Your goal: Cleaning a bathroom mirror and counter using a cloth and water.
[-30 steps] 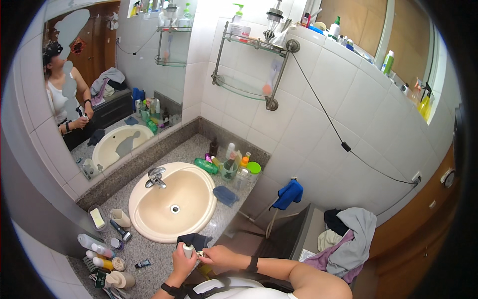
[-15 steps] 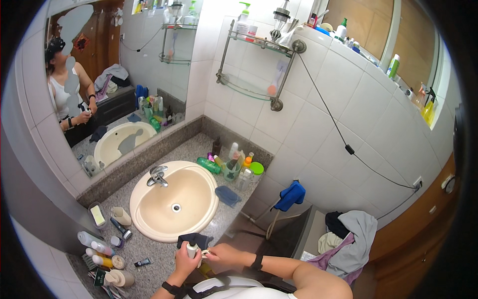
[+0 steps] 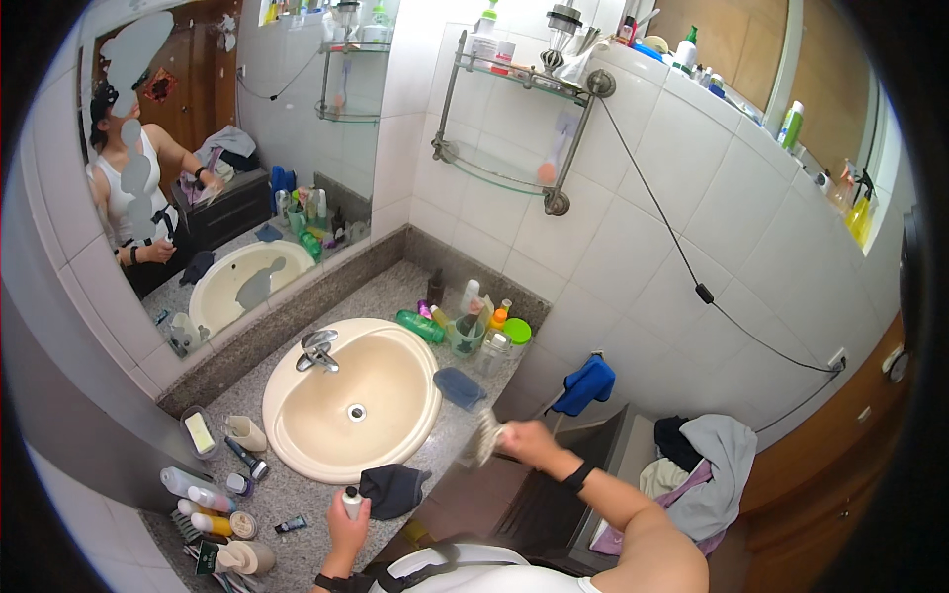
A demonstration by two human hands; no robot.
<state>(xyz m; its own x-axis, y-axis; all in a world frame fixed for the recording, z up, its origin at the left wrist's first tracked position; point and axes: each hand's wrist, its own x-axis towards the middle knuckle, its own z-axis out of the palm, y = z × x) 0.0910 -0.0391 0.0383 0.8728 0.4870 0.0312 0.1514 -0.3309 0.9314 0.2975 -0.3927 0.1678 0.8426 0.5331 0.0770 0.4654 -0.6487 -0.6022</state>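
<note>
1. Head view: an oval cream sink (image 3: 415,348) fills the middle of the speckled grey counter (image 3: 318,506), with a chrome faucet (image 3: 318,350) at its far left.
2. Left of the sink are a soap dish (image 3: 206,454) and a cluster of toiletry bottles (image 3: 182,482).
3. Far right of it stand a cup of toiletries (image 3: 467,343) and a green-lidded jar (image 3: 517,331), with a blue-grey cloth (image 3: 460,388) nearer.
4. A dark cloth (image 3: 391,492) lies just right of the left hand (image 3: 346,534), crowding the sink's near rim.
5. The left fingers wrap closed around a small white cylinder (image 3: 351,507), upright and dark-topped, at the near counter.
6. The right hand (image 3: 534,444), farther right, pinches a whitish bundle (image 3: 484,441) near the counter's right edge; blur hides its exact shape.
</note>
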